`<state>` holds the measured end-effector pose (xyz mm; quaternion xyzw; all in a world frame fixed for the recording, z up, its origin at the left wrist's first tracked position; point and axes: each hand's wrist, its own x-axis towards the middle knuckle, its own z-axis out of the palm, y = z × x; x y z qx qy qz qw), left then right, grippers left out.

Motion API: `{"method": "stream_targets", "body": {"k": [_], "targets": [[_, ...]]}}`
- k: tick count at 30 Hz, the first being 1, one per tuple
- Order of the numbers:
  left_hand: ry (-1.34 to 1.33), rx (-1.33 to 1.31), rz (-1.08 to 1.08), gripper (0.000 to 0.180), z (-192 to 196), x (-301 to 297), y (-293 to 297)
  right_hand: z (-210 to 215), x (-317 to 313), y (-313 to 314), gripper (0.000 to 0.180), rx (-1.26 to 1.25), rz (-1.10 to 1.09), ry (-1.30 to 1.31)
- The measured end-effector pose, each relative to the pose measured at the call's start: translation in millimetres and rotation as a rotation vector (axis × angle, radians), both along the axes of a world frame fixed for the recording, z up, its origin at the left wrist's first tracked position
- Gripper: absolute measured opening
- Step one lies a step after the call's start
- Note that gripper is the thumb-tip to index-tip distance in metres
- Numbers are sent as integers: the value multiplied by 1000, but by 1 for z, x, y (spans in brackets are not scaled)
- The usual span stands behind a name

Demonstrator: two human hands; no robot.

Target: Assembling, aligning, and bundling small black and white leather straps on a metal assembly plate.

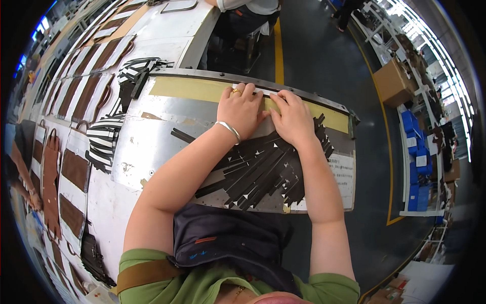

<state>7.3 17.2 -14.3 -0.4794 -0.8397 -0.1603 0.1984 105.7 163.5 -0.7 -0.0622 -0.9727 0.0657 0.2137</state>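
Side by side, my left hand (240, 112) and my right hand (293, 119) press at the far edge of a metal-topped work board (142, 152). The fingers of both are bent and closed on a thin strip (266, 93), pale where it shows between the fingertips, against the metal rail (202, 76). Most of that strip is hidden under the fingers. A yellow band (185, 90) runs along the rail beneath my hands. Below them, between my forearms, lies a loose pile of narrow black strips (258, 175), several with white ends.
Bundles of black and white strips (105, 138) hang at the board's left. Brown and white panels (76, 169) cover the long white table at left, where another person's arm (23, 172) shows. A seated person (245, 23) is ahead. Shelving with blue bins (416, 152) stands right.
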Motion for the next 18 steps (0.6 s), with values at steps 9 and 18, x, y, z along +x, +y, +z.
{"method": "stream_targets", "body": {"k": [9,18], "targets": [[-4,-42,48,40,8,0,1,3,-2,-1,31,-23,-2,-8],[-30,-35,32,39,8,0,-4,0,-1,0,26,-43,9,46]]}}
